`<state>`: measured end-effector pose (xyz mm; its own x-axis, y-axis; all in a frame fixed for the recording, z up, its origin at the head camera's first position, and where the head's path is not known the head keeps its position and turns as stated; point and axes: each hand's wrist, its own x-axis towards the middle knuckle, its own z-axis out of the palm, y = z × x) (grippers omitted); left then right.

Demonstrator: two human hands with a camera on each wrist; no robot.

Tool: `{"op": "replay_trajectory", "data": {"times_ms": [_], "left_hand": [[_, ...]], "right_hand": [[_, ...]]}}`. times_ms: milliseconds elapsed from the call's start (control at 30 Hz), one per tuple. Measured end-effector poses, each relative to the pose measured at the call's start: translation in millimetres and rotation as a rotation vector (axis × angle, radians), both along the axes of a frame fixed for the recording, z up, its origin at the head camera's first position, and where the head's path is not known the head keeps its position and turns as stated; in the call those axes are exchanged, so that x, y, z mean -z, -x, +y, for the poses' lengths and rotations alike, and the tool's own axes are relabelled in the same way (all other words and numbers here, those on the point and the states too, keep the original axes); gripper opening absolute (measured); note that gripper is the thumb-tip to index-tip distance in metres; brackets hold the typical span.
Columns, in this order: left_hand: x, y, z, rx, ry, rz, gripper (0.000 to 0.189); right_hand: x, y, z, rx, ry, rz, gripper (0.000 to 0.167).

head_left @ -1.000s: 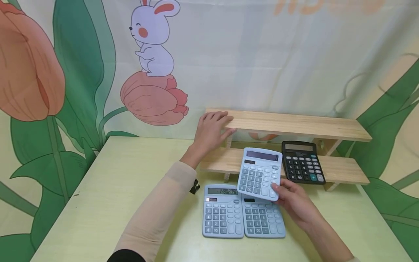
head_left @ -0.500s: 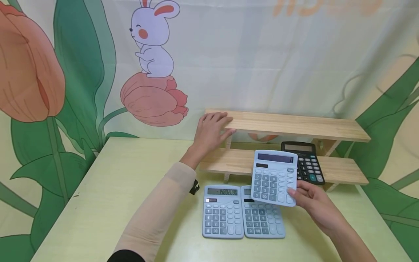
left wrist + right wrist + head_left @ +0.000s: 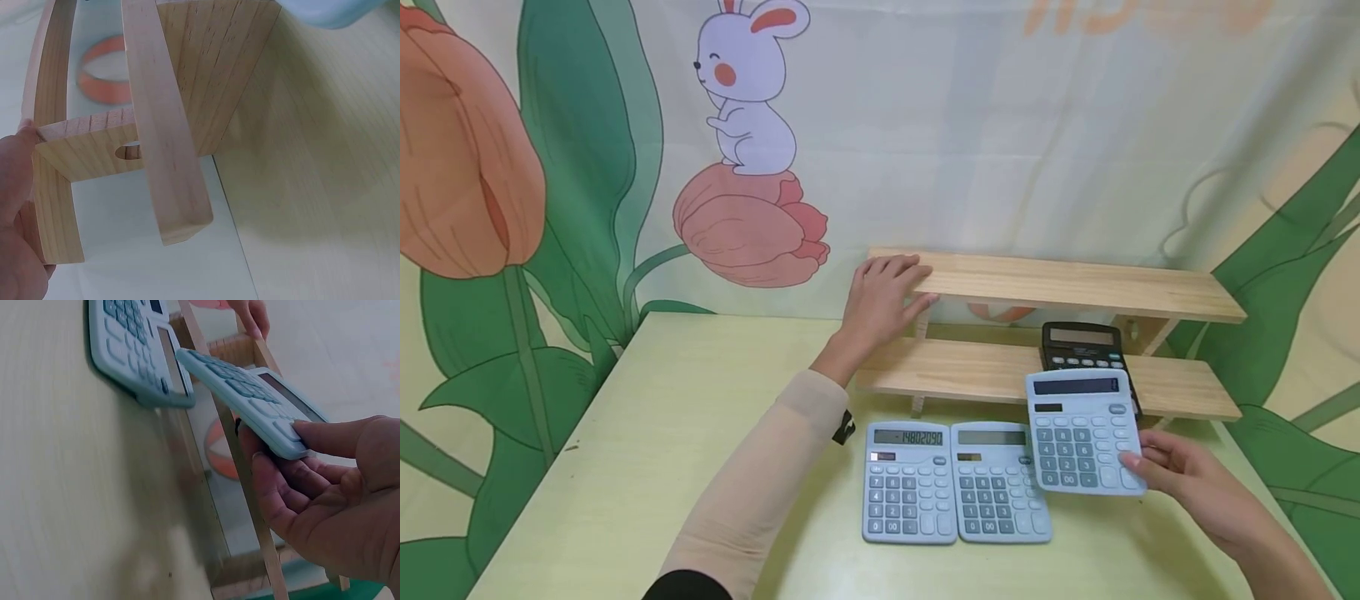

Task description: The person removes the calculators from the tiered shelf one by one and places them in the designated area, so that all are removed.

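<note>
My right hand (image 3: 1206, 492) pinches a light blue calculator (image 3: 1081, 437) by its lower right corner, thumb on the face and fingers beneath. In the right wrist view this calculator (image 3: 250, 403) is held tilted, off the table. At the two-tier wooden shelf (image 3: 1075, 282), my left hand (image 3: 886, 304) grips the left end of the upper board, fingers on top and thumb at the front edge. On the lower board leans a black calculator (image 3: 1081, 335), its lower part hidden behind the held one. Two more light blue calculators, a left one (image 3: 910, 500) and a right one (image 3: 992, 479), lie side by side before the shelf.
A pale yellow-green table (image 3: 700, 400) carries everything. Close behind the shelf hangs a printed cloth backdrop (image 3: 1000, 133) with a rabbit and tulips. The held calculator overlaps the upper right corner of the right-hand lying calculator in the head view.
My right hand has carried the held calculator to the right and a little down, off the display of the lying one and across the black one. The left hand stays at the shelf.
</note>
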<state>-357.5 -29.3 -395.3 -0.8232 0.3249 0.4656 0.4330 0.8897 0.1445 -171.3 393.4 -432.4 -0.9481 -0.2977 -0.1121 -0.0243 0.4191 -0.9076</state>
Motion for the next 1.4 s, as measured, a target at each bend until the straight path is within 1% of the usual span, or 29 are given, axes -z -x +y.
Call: {"op": "replay_trajectory", "data": {"times_ms": [100, 167, 400, 533, 667, 933, 1033, 1167, 1267, 1400], "left_hand": [[-1.1, -0.8, 0.4, 0.002, -0.002, 0.004, 0.055], [-1.2, -0.9, 0.7, 0.005, 0.001, 0.009, 0.055], [-0.1, -0.2, 0.2, -0.005, 0.015, 0.010, 0.056], [0.3, -0.3, -0.8, -0.012, 0.013, 0.000, 0.056], [0.0, -0.7, -0.6, -0.002, 0.008, 0.000, 0.056], [-1.3, -1.1, 0.3, 0.005, 0.002, 0.003, 0.055], [-0.9, -0.7, 0.6, 0.004, 0.005, 0.001, 0.056], [0.0, -0.3, 0.7, 0.002, 0.006, 0.001, 0.055], [0.5, -0.2, 0.6, 0.002, 0.002, 0.006, 0.055], [0.1, -0.2, 0.8, 0.002, 0.001, 0.009, 0.055]], "right_hand": [[3.9, -3.0, 13, -0.048, -0.007, 0.007, 0.045], [6.8, -5.1, 21, -0.069, -0.016, -0.013, 0.045], [10.4, -8.2, 32, -0.032, -0.053, -0.140, 0.051], [12.3, -8.9, 33, -0.047, -0.051, -0.213, 0.056], [14.3, -9.2, 32, -0.030, -0.059, -0.249, 0.057], [16.1, -10.6, 34, -0.037, -0.065, -0.189, 0.054], [16.4, -10.0, 35, -0.048, -0.058, -0.148, 0.051], [16.7, -9.8, 38, -0.033, -0.062, -0.109, 0.050], [16.6, -10.2, 42, -0.010, -0.070, -0.130, 0.052], [15.7, -11.8, 45, 0.011, -0.098, -0.197, 0.058]]}}
